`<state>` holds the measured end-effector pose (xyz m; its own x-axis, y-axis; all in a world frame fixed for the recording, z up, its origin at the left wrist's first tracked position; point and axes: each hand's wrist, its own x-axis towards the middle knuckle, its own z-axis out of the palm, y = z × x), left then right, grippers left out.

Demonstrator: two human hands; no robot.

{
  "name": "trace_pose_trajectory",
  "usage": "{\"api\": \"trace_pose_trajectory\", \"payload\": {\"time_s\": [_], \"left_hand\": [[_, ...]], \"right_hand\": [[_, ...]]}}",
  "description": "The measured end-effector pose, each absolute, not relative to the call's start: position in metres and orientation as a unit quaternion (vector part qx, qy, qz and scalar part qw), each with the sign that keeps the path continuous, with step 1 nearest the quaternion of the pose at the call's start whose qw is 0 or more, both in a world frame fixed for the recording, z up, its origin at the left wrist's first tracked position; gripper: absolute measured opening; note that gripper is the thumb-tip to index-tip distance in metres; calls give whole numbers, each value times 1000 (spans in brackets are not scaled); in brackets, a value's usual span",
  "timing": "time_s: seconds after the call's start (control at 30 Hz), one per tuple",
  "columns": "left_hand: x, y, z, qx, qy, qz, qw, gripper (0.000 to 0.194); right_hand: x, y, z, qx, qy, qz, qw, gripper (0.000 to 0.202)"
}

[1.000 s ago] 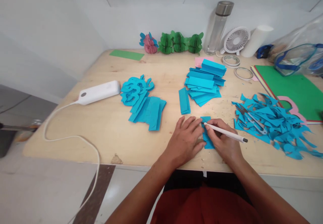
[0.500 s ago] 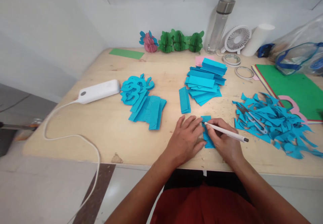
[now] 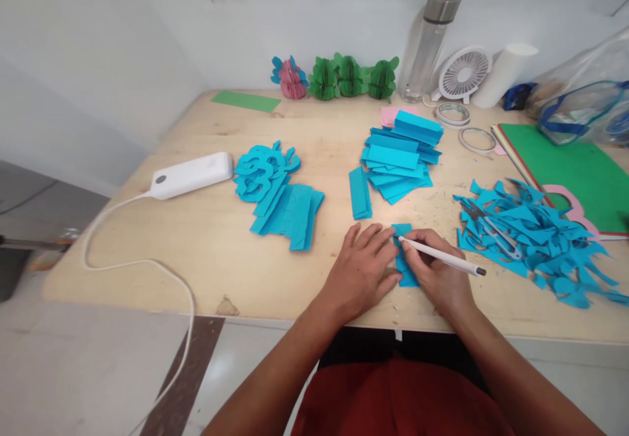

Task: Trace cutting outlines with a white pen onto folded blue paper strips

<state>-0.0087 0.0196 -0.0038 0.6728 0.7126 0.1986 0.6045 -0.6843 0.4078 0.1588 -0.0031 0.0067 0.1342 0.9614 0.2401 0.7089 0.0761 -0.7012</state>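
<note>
At a pale wooden table (image 3: 196, 246), a person bends to close work; the left hand (image 3: 361, 275) lies flat and open, fingertips at the left edge of a narrow blue paper strip (image 3: 407, 277), which sits near the table's front edge, between the two hands; the right hand (image 3: 445, 278) grips a slim white pen (image 3: 447, 257), its tip near the strip's far end; good practice here, in judgement, means firm, even pressure from the left fingers so the paper cannot skid, and a light, steady pen; around them, materials run from bulk to detail: a tangled heap of blue scraps (image 3: 545, 242), curled and jagged; a loose stack of folded blue papers (image 3: 393, 157), crisp and rectangular; smaller curvy blue cut-outs (image 3: 260, 177), looped and wavy; and pleated green paper figures (image 3: 348, 79), ridged and rounded, by the wall.
</note>
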Motion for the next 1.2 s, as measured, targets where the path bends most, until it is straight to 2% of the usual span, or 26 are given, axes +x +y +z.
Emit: {"api": "trace_pose_trajectory", "payload": {"time_s": [1.2], "left_hand": [[-8, 20, -3, 900, 368, 169, 158, 31]], "right_hand": [[158, -5, 9, -663, -635, 162, 362, 15]]}}
